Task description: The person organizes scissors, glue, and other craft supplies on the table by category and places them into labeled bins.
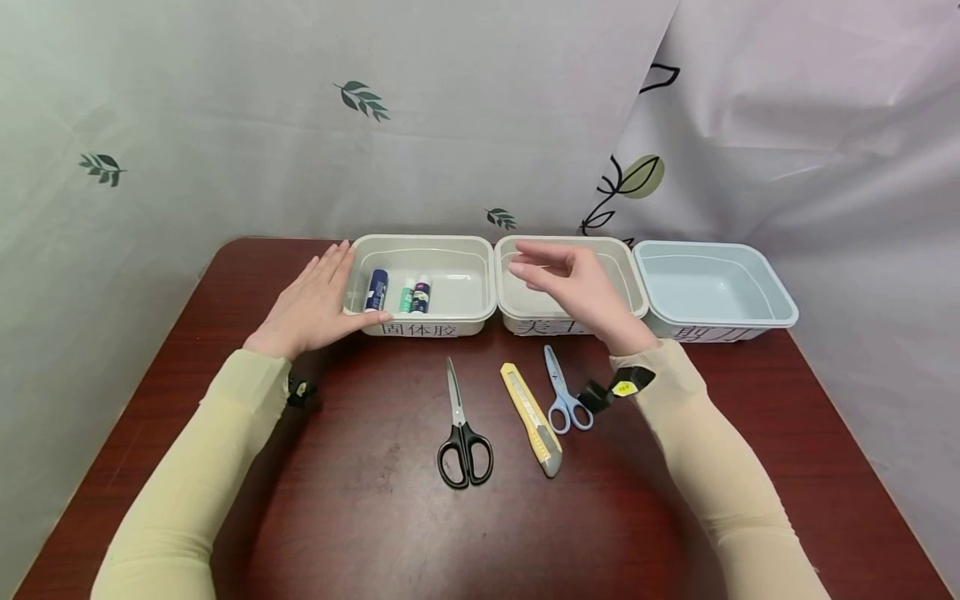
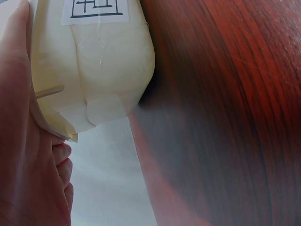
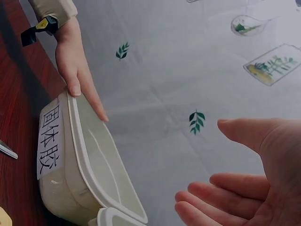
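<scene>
My left hand [image 1: 315, 304] rests on the left end of a cream bin [image 1: 468, 318], its fingers straight along the rim and the thumb at the front edge. Three glue sticks lie inside near the front: a dark blue one [image 1: 377, 289], a green one [image 1: 407, 297] and another dark blue one [image 1: 422, 296]. Over the middle cream bin [image 1: 506, 308] hovers my right hand [image 1: 573, 287], thumb and fingers apart with nothing between them, as the right wrist view also shows. Closest below it on the table are blue-handled scissors [image 1: 558, 387] and a yellow utility knife [image 1: 531, 417].
Black-handled scissors [image 1: 462, 442] lie left of the knife on the dark red table [image 1: 360, 500]. A light blue bin [image 1: 723, 321] stands at the right end of the row. Each bin has a written label on its front. A patterned curtain [image 1: 450, 125] hangs close behind.
</scene>
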